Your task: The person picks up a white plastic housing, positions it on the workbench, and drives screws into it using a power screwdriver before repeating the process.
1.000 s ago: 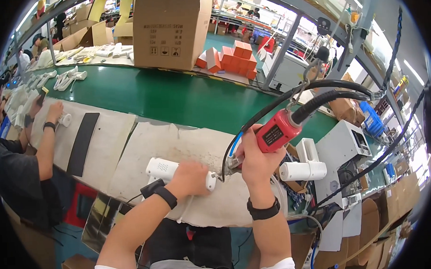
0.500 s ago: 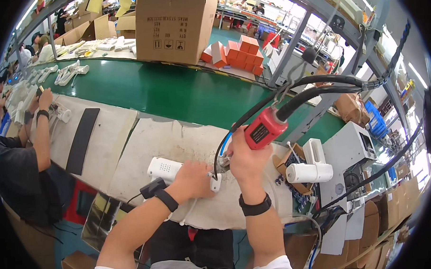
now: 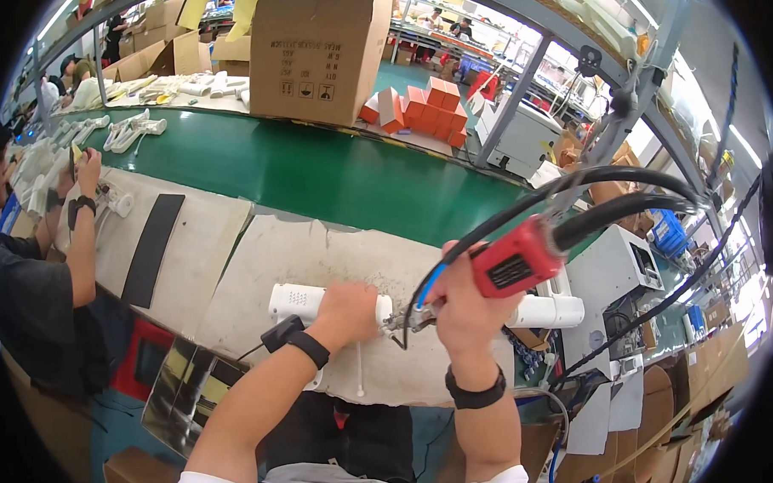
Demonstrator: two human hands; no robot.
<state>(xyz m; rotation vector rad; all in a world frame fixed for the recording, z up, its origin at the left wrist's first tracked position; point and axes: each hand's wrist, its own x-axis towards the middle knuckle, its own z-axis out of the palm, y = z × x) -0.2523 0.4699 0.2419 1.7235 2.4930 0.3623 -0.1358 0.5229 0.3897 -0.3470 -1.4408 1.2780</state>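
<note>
One head-worn fisheye view, taken from above the wearer's lap [image 3: 375,438], faces forward and steeply down across the bench [image 3: 247,272]. The left hand [image 3: 346,313] and right hand [image 3: 474,315] sit at close range near mid-frame; the forearms [image 3: 260,397] enter from the lower edge. A cardboard box [image 3: 311,44] stands farther off, along the upper edge. Straight lines bow toward the dark, rounded border.

Left forearm [image 3: 260,395] slanted inward from below; left hand [image 3: 348,312] lay palm down, curled. Right forearm [image 3: 488,429] stood nearly upright; right hand [image 3: 467,314] was clenched, blurred.
</note>
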